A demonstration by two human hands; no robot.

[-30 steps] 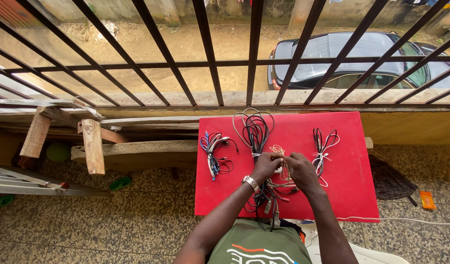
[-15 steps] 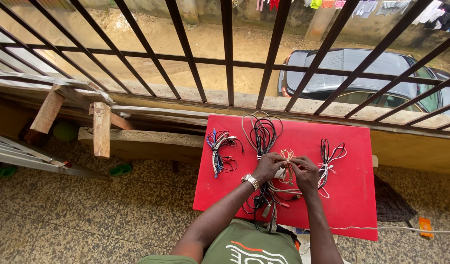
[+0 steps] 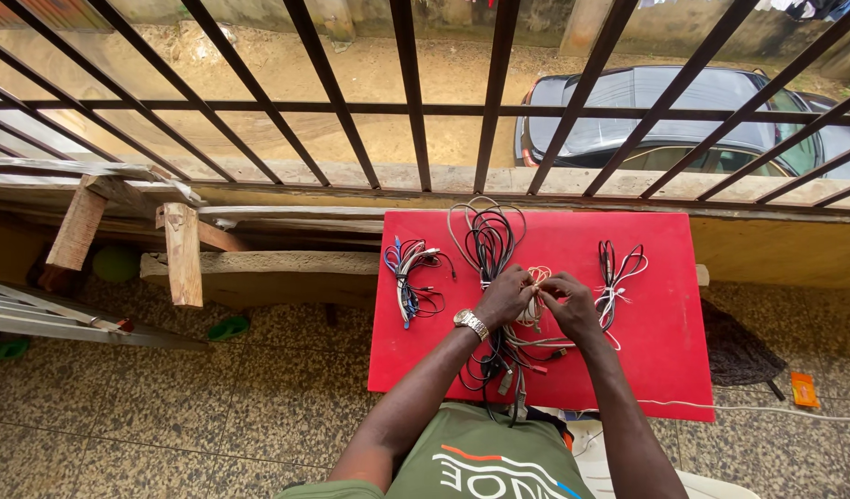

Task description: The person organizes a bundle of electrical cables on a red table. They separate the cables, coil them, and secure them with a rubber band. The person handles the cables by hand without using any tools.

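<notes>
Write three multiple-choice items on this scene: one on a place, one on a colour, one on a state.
1. Where does the blue-and-white cable bundle lie on the table?
A. its left part
B. its right edge
C. on the floor

2. What colour is the table?
A. green
B. red
C. white

3. What are the left hand and right hand doing?
A. resting flat, apart
B. both pinching a small pale cable coil
C. holding the railing

Answers: 1 A, it sits left of the black cable bundle. 2 B, the bare top is red. 3 B, the fingers meet on the coil.
</notes>
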